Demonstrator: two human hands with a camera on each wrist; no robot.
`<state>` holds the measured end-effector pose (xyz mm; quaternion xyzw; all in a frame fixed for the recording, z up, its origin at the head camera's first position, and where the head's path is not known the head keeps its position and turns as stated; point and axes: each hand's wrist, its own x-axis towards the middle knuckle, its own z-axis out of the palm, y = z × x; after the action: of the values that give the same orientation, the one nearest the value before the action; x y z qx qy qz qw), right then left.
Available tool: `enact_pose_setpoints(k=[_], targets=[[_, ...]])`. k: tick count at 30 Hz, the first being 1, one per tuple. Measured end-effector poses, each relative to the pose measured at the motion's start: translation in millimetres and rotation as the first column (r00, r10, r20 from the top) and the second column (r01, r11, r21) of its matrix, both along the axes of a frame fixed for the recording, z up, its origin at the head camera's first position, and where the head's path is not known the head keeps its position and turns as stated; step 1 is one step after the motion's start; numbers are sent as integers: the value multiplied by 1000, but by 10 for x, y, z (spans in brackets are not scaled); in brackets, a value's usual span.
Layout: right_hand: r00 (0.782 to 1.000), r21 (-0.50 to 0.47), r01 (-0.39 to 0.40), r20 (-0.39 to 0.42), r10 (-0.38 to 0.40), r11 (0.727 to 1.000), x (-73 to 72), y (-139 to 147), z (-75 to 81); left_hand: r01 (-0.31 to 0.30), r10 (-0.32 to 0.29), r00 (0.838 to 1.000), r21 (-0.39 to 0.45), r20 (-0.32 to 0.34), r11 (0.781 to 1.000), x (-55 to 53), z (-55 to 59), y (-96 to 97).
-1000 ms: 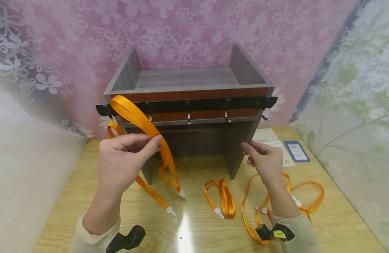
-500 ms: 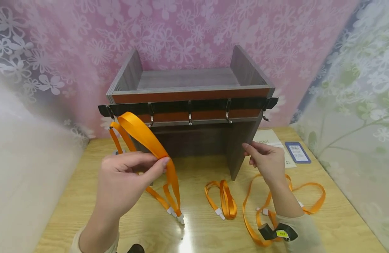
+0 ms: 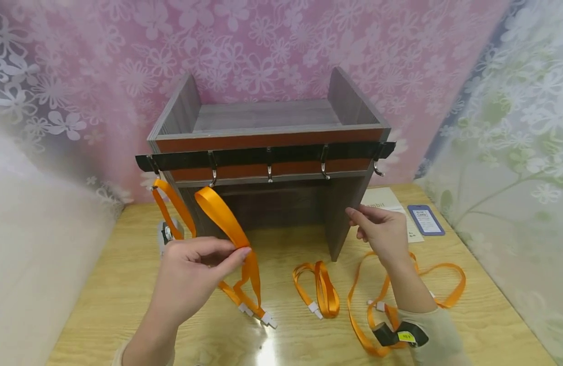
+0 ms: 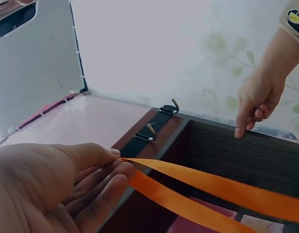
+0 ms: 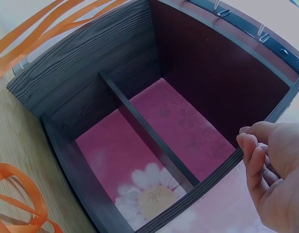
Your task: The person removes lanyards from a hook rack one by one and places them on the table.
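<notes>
Between thumb and fingertips, my left hand (image 3: 196, 277) pinches an orange lanyard (image 3: 226, 216) in front of the grey shelf (image 3: 263, 118). The lanyard's loop rises above the hand, below the hook rail, and its white clip (image 3: 268, 319) hangs low. Another orange lanyard (image 3: 180, 203) hangs from the leftmost hook, partly hidden by that hand. My right hand (image 3: 385, 231) is beside the shelf's right side panel (image 3: 347, 213), fingers loosely curled. Nothing shows between its fingers in the right wrist view; whether they touch the panel I cannot tell.
A black rail (image 3: 292, 152) with several metal hooks crosses the shelf's front. A folded orange lanyard (image 3: 327, 295) lies on the table (image 3: 125, 305), with more loose lanyards (image 3: 354, 310) to its right. A blue card holder (image 3: 426, 220) and pale paper (image 3: 382, 198) lie behind them.
My left hand has come down and slightly right with the lanyard, taking its loop from the rail's height to below the hooks. My right hand has stayed nearly still.
</notes>
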<state>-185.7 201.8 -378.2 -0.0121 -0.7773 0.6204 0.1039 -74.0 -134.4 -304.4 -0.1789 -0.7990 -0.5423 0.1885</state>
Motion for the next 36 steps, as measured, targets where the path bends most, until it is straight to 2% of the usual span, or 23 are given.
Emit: enact_pose_setpoints(k=[4,10,12,16,23,32,36], targets=[[1000,19,-9,9,9,1000,6,-2,-21,38,-38,998,12,56,999,19,-132,-12],[1000,8,-9,10,9,1000,12,-5,-28,103,-103,994,3,24,995,6,-238,13],[1000,-2,-3,9,3,1000,12,-5,-27,132,-133,991,9,33,991,-4,-270,31],[1000,-10,-1,5,1,1000,8,1,-28,173,-175,980,27,98,985,-33,-366,56],[1000,-17,-6,-4,6,1000,-2,5,-43,176,-193,952,91,237,980,-140,-577,43],[1000,-47,-10,10,10,999,10,-10,-37,177,-221,925,164,310,970,-195,-874,-6],[1000,-46,-2,3,2,999,-1,-14,-28,178,-231,922,187,312,966,-225,-992,-20]])
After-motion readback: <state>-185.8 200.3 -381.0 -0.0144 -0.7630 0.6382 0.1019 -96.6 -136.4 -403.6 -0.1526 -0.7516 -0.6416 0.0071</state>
